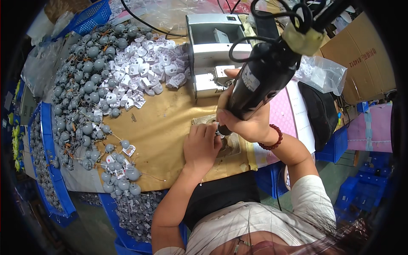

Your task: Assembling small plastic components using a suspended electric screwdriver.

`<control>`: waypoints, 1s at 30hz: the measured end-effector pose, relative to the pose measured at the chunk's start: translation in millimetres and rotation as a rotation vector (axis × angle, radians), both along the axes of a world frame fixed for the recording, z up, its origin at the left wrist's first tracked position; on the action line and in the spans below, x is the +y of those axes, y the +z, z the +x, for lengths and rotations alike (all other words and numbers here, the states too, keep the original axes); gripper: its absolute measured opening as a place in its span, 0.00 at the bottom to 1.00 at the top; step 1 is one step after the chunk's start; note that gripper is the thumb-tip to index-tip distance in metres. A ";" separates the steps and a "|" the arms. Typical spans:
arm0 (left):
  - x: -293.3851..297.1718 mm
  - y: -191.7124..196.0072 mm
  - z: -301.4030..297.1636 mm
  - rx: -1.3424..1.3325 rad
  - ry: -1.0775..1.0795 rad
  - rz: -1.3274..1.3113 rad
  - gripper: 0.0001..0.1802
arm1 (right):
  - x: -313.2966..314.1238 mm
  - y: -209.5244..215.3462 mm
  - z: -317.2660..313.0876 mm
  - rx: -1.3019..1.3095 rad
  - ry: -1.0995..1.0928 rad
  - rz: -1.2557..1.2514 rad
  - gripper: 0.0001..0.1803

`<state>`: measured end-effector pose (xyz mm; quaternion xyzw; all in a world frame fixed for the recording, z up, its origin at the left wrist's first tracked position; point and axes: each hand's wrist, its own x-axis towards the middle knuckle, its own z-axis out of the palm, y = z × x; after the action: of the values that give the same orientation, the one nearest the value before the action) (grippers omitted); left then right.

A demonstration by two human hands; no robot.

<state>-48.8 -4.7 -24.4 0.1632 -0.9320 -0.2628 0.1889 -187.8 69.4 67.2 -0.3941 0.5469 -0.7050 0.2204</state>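
My right hand [246,121] grips a black electric screwdriver [261,78] held upright, its tip pointing down at a small part on a worn pad [229,146]. A red bead bracelet [272,138] circles that wrist. My left hand [202,144] lies palm down beside the tip, its fingers pressing on the small part, which is mostly hidden under them. A black cable [272,10] loops up from the top of the screwdriver.
A heap of grey round parts with wires [85,85] covers the left of the brown-paper table [161,131]. White plastic pieces [144,68] lie beyond it. A grey metal machine [212,51] stands behind my hands. Blue bins [55,170], cardboard box [365,59].
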 end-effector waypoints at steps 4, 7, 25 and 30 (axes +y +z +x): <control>0.2 -1.4 0.7 -0.003 0.003 0.002 0.21 | 3.6 -6.6 -0.9 0.112 0.036 0.004 0.22; -0.3 -4.7 1.2 0.034 0.003 -0.010 0.22 | 8.8 -13.4 -7.8 0.328 0.092 0.011 0.42; -6.8 -4.3 2.2 0.115 -0.039 0.070 0.21 | 32.2 -31.7 2.4 0.598 0.171 0.159 0.32; -6.6 -2.6 4.0 0.114 -0.061 0.087 0.21 | 30.9 -28.0 5.6 0.448 0.211 0.003 0.30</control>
<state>-44.8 -11.2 -27.0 0.1276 -0.9120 -0.3175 0.2264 -182.2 100.3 39.2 -0.5953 0.5388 -0.5724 0.1665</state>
